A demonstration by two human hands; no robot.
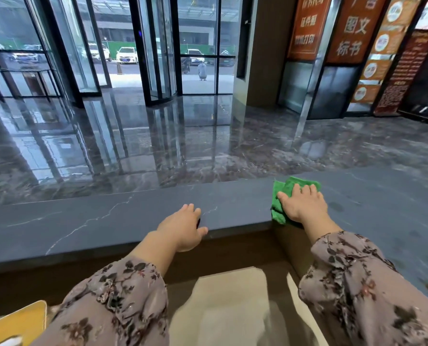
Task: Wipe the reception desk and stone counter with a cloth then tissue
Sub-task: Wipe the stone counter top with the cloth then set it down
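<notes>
Most of the green cloth (279, 196) is hidden beneath the right hand (301, 204), and both sleeves are cut off at the lower frame edge. The cloth is bright green, nubby and folded. It lies at the near edge of the stone counter (83, 228) and projects beyond the fingertips (305, 189) and past the thumb. The right fingers lie straight, slightly spread, pressing it flat. The left hand (183, 229) rests on the counter edge, fingers loosely extended.

Just right of the brown pillar (263, 58), the first orange banner (307, 28) carries white characters too blurred for me, though the bottom line ends 打印. On the second banner (352, 33), next right, I read 图文 and 标书 in large white. Farther right of the pillar, the badge banner (382, 46) and the dark red board (405, 76) have print too small to read.
</notes>
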